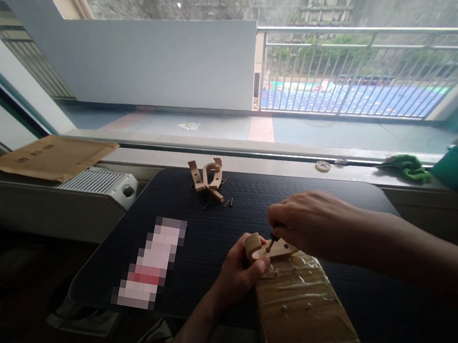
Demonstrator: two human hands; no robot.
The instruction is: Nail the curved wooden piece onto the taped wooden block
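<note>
A wooden hook (282, 251) with a curved end and screw holes lies on the end of a long board (309, 319) wrapped in clear tape. My left hand (241, 270) is closed around the hook's curved end, its thumb pressing beside a screw hole. Above it, my right hand (306, 219) grips a screwdriver (274, 239), most of whose handle is hidden in the fingers. The screwdriver's tip meets the hook at the hole nearer the curved end. Several small screws or holes dot the board's taped face.
More wooden hooks (210, 180) lie piled at the far side of the dark table (155, 194), with loose screws (228, 202) beside them. A blurred-out pinkish strip (153, 258) lies on the left. Beyond are a radiator (99, 182), a brown envelope (55, 157) and a green cloth (407, 167).
</note>
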